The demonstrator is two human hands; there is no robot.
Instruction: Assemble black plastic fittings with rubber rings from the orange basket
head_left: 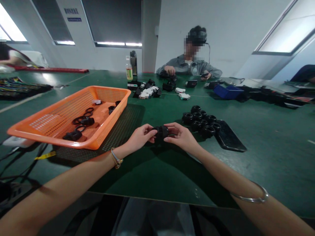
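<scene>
Between my two hands, just above the green table point(157, 170), is a black round plastic fitting point(161, 131) with a ribbed middle. My left hand point(144, 134) pinches its left end between thumb and fingers. My right hand point(180, 134) grips the right end, thumb below and fingers over the top. Beyond my right hand stands a cluster of several black round fittings point(208, 131). To the left is an orange perforated basket point(59, 100), holding loose black rings point(80, 120) and several black fittings point(73, 135).
A dark phone point(230, 136) lies beside the cluster. Black and white parts point(149, 91) lie farther back, near a bottle point(129, 68) and a dark flask point(133, 62). Across the table a person point(189, 67) handles black parts. A blue bin point(228, 92) stands at right, cables at left.
</scene>
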